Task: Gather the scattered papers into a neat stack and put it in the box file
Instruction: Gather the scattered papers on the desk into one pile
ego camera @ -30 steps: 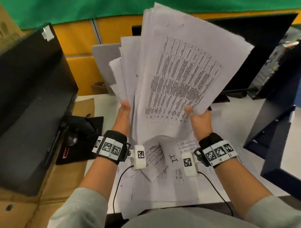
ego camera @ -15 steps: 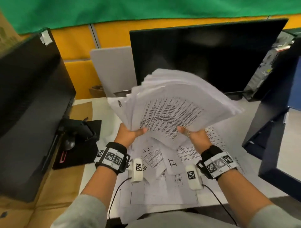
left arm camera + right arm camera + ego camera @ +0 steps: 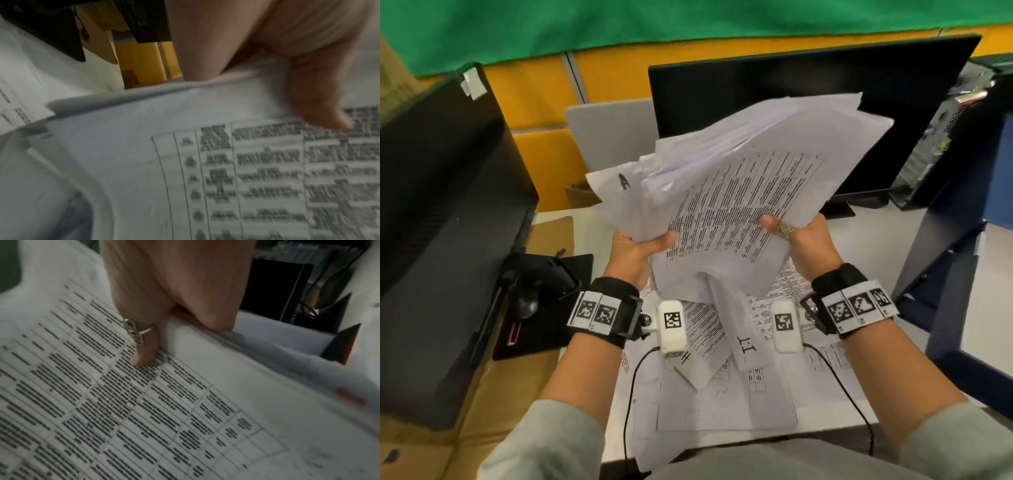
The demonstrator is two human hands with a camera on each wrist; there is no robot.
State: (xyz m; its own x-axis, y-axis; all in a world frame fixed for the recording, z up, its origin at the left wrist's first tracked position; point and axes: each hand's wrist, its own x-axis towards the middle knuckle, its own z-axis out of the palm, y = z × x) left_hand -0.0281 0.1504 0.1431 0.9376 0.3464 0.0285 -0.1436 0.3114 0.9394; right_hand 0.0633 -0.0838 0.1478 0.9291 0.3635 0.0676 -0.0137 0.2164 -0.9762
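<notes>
Both hands hold a thick, uneven bundle of printed papers (image 3: 739, 192) in the air above the desk, its sheets fanned and tilted up to the right. My left hand (image 3: 650, 245) grips the bundle's lower left edge, thumb (image 3: 318, 105) on the top sheet (image 3: 205, 162). My right hand (image 3: 791, 233) grips the lower right edge, ringed thumb (image 3: 144, 345) pressing the printed table (image 3: 144, 402). Several loose papers (image 3: 722, 394) lie scattered on the desk under the hands. A dark blue box file (image 3: 962, 257) stands open at the right.
A black monitor (image 3: 808, 120) stands behind the bundle, with a grey panel (image 3: 613, 137) to its left. A large black case (image 3: 431, 240) fills the left side, next to a black mat with a mouse (image 3: 527, 301). Cardboard (image 3: 431, 452) lies at the lower left.
The bundle dropped from upright and high to a low tilt over the desk, then rose a little again. Both hands kept their grip throughout.
</notes>
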